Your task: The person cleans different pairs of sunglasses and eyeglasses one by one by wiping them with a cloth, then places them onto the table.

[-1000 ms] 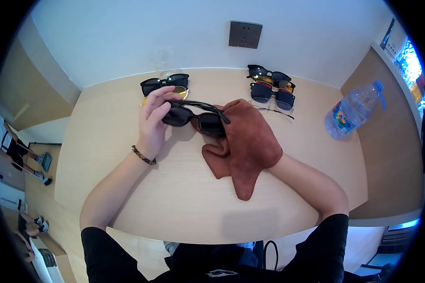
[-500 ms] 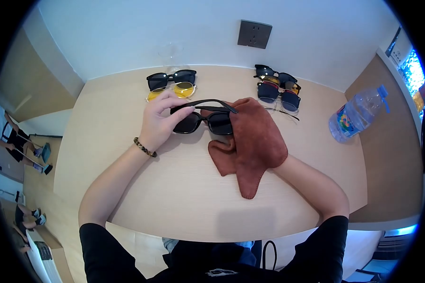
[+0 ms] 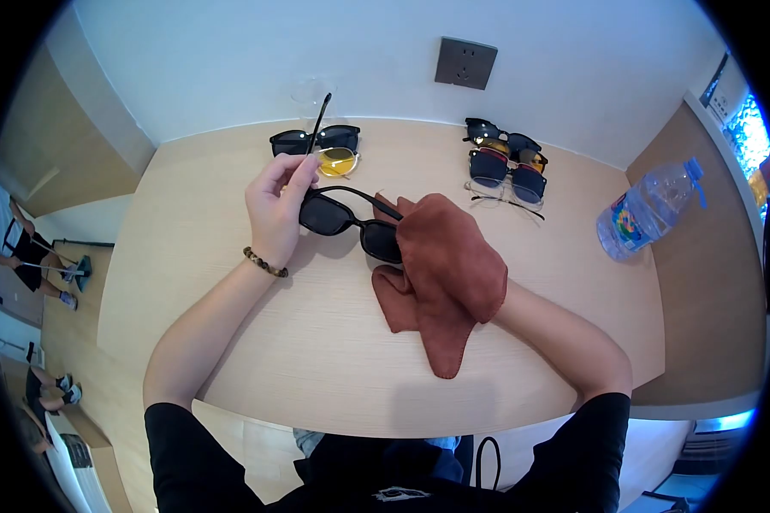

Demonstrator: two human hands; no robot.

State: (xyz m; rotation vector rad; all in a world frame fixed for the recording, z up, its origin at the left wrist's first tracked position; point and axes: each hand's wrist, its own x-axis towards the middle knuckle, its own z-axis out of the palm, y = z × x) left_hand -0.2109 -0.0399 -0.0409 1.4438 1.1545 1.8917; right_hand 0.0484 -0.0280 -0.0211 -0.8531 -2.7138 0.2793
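Note:
Black-framed sunglasses point(image 3: 326, 215) are held tilted above the table between my two hands. My left hand point(image 3: 275, 198) pinches one temple arm, which sticks up and away past the fingers. Over my right hand point(image 3: 453, 256) drapes a reddish-brown cloth point(image 3: 445, 248), hiding its fingers; the cloth meets the other end of the sunglasses near the right lens. One corner of the cloth hangs toward the table's front edge. Just behind my left hand lie yellow-lensed glasses point(image 3: 338, 162) and another dark pair of sunglasses point(image 3: 340, 137).
Several glasses, including dark sunglasses point(image 3: 489, 164), lie in a row at the back right. A clear plastic bottle point(image 3: 646, 209) stands near the right-hand panel point(image 3: 714, 282). A socket point(image 3: 465, 63) is on the wall. People are on the floor area at left.
My left hand has shifted slightly left and lifted the temple arm, which now points up. The sunglasses have tilted, their right end lower. The cloth-covered hand has moved slightly toward me.

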